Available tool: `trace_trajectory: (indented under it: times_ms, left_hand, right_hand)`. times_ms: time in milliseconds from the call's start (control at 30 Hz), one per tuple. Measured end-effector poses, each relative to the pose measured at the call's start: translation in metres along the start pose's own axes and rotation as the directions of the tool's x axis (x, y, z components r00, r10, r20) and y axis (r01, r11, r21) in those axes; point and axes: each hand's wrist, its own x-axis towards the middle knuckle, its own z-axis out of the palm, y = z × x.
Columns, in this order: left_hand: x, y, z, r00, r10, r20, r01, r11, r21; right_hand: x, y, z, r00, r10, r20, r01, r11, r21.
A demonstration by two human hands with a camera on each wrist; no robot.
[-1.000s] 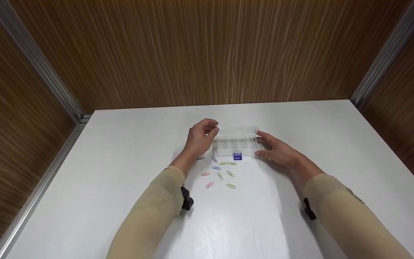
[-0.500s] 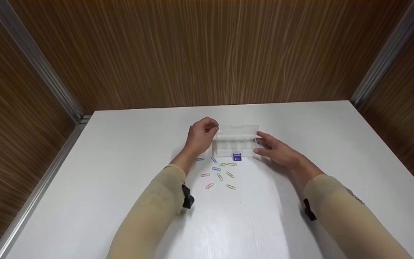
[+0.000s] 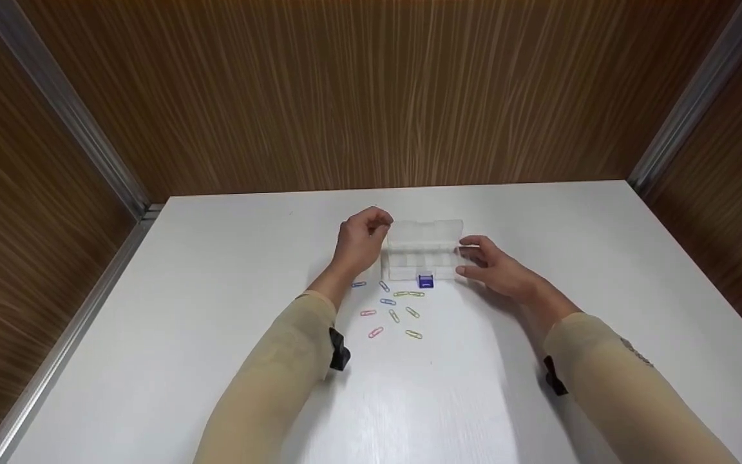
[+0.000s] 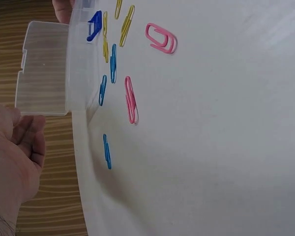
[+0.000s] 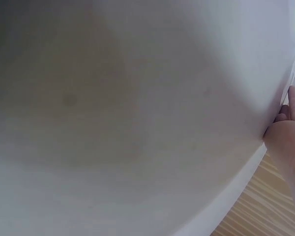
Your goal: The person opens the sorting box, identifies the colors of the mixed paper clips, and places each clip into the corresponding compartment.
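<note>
A clear plastic compartment box [image 3: 409, 259] with a blue latch [image 3: 426, 281] lies on the white table. Its lid [image 3: 426, 231] stands raised at the back. My left hand [image 3: 359, 245] pinches the lid's left corner between thumb and fingers; the left wrist view shows the see-through lid [image 4: 44, 69] meeting the fingertips. At the other end, my right hand [image 3: 498, 269] holds the box by its right side, thumb near the front corner and fingers farther back. In the right wrist view, this hand [image 5: 290, 142] is partly cut off. The box's compartments show no contents.
Loose paper clips lie in front of the box: blue ones [image 3: 388, 301], pink ones [image 3: 376, 332] and several yellow-green ones [image 3: 413, 334]. Wood-grain panels [image 3: 371, 96] rise behind the table [image 3: 248, 258] and at both sides.
The lid has swung up and back a little, with the left hand rising along with it. The box, the right hand and the paper clips stay about where they were.
</note>
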Motion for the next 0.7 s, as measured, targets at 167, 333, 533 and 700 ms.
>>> trace_trajectory:
  times_ms: [167, 333, 533, 700]
  left_hand:
    - [-0.001, 0.000, 0.000, 1.000, -0.003, 0.018, 0.003, 1.000, 0.016]
    - [-0.002, -0.001, 0.000, 0.996, -0.053, 0.068, 0.052, 0.999, 0.013]
    - [-0.004, -0.006, -0.001, 0.980, -0.122, 0.154, 0.118, 0.992, 0.039]
    - [-0.003, -0.011, 0.001, 0.958, -0.185, 0.218, 0.172, 0.982, 0.077]
  right_hand:
    - [-0.001, 0.001, -0.001, 1.000, -0.012, 0.002, 0.012, 1.000, -0.011]
    - [-0.001, 0.001, -0.001, 1.000, -0.006, -0.009, 0.005, 0.998, -0.055]
    - [-0.002, -0.001, -0.001, 1.000, -0.007, -0.007, 0.006, 0.997, -0.079]
    - [-0.003, -0.001, 0.000, 1.000, -0.005, -0.012, 0.004, 0.997, -0.081]
